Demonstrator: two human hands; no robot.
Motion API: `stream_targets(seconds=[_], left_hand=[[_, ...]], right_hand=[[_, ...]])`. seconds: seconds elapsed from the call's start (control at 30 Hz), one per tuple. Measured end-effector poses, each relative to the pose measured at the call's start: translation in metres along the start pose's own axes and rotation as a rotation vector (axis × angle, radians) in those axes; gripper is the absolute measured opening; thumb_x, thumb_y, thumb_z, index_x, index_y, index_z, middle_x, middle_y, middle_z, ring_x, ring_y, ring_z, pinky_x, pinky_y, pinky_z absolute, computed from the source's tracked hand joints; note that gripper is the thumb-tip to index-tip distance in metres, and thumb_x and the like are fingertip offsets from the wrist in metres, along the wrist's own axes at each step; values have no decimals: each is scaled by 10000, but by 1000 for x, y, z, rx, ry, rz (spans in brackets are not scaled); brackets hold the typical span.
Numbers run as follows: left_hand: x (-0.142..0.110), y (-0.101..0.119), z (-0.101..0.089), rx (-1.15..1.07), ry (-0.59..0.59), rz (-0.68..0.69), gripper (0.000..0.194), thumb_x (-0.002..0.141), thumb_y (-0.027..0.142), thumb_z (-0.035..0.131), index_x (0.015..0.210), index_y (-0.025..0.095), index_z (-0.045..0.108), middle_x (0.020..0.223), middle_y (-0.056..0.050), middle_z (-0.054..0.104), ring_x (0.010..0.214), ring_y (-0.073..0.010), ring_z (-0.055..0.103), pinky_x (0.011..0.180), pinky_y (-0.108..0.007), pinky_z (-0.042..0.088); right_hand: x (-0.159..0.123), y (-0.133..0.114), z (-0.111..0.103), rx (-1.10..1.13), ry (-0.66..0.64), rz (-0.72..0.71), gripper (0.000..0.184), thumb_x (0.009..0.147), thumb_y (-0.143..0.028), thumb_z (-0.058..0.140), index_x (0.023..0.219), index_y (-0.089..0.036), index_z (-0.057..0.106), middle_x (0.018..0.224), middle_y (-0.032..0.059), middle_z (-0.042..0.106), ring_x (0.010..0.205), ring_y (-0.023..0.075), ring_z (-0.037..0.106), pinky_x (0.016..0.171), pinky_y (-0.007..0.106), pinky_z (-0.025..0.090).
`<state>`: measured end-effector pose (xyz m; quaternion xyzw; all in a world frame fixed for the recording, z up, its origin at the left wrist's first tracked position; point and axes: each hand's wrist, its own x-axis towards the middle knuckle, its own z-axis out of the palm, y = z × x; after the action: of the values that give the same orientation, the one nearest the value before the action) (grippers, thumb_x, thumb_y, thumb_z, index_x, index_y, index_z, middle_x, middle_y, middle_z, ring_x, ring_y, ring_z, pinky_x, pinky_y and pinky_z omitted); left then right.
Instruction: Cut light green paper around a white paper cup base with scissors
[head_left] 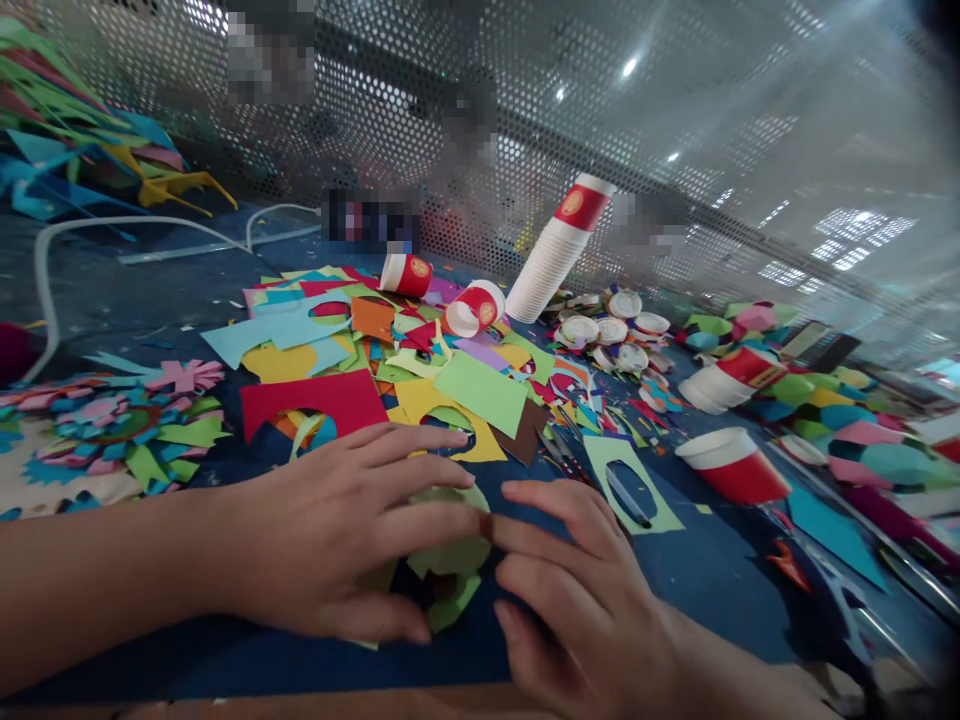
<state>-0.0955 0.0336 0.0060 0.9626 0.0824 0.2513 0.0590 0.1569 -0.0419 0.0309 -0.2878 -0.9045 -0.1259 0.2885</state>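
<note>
Near the front edge of the table, light green cut paper lies partly hidden under my left hand. The fingers of that hand are stretched out and apart over it, palm down. My right hand is at the paper's right side, fingers bent and apart, with a fingertip close to or touching its edge and the left fingers. Another green paper piece shows below, beside a dark gap. Just beyond the hands lie a yellow sheet with a cut-out and a light green rectangle.
A heap of coloured scraps covers the middle. Scissors lie right of it, near a pale green sheet with a hole. A tall leaning cup stack, a red-white cup and a paper flower decoration stand around.
</note>
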Motion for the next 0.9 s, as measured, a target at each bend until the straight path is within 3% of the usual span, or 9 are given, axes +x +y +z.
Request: stream_targets(seconds=[0.17,0.27,0.33,0.47,0.63,0.77,0.9], left_hand=[[2,-4,1,22,99,-58,366,935,416,641,1217,192,578,1149,-94,754,1138,-265,668,1003,-385,464],[3,-6,1,-25,103,-57,160,979,350,598,1054,214,635,1012,-34,777,1031,-209,701,982,-347,435],[4,-7,-1,-67,135,-96,128,995,312,580,1006,221,670,979,-16,783,1046,-198,707,999,-340,426],[8,-7,-7,-207,208,-298,213,1005,335,567,984,218,744,978,-38,790,971,-189,723,911,-306,500],[14,-2,-11,-504,188,-601,410,970,542,572,829,192,732,781,-18,740,725,-154,672,655,-221,491],[19,-1,-13,-602,208,-676,463,942,572,590,722,173,673,645,13,637,616,-114,575,581,-185,444],[20,-4,-12,-758,212,-713,440,870,607,683,826,169,688,727,-3,662,666,-127,593,588,-192,465]], right_hand=[[-3,7,-2,144,175,84,384,731,-36,574,1075,-207,557,1146,104,789,1168,258,673,976,428,559],[-5,12,-1,219,194,192,376,758,-60,588,1096,-223,561,1171,87,779,1188,249,635,981,413,550],[-4,15,1,249,177,216,350,783,-123,622,1116,-222,580,1180,86,770,1179,257,634,963,407,556],[0,19,7,218,146,257,319,822,-306,740,1120,-234,651,1183,91,760,1138,288,666,958,448,553],[6,20,13,317,132,437,269,857,-315,746,1106,-223,707,1050,91,763,1005,260,702,851,405,591],[11,20,17,596,98,658,192,846,-334,745,989,-206,747,858,49,751,759,189,689,671,300,568],[13,22,21,873,104,860,181,784,-340,799,868,-196,729,718,5,688,638,140,606,599,257,501]])
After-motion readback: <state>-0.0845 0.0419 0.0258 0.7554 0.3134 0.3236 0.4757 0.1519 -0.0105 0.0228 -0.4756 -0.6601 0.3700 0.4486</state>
